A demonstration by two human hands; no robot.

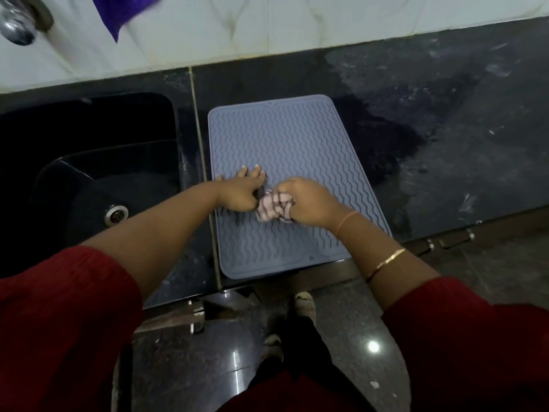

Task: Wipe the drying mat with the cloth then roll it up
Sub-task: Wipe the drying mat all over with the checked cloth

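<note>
Centrally, two bare hands meet on a drying mat. The right hand [309, 202] is curled into a loose fist around a bunched, pale striped cloth [271, 209], which is pressed down onto the mat's surface. The left hand [242, 191] lies just beside the cloth, seemingly touching it, palm down with fingers spread flat and holding nothing; it appears to pin the mat in place. Beneath both hands lies the drying mat [297, 138], a grey-blue rectangle with rounded corners, a raised rim and wavy ridges, spread flat and not yet rolled. Most of it stretches away beyond the hands toward the wall, with a shorter stretch on the near side, where its edge reaches the front lip of the counter. It looks like silicone: probably light, soft and floppy, grippy rather than slick, and not fragile. For rolling, a short end seems the best place to take hold, both hands pinching the rim near the corners so the roll starts straight. The mat sits on a dark stone counter [445, 99], which shows a wet-looking patch beyond the right hand. A black sink [89, 162] with a metal drain lies past the left hand. Red sleeves cover both upper arms, and bangles circle the right wrist. White wall tiles rise beyond the counter.
</note>
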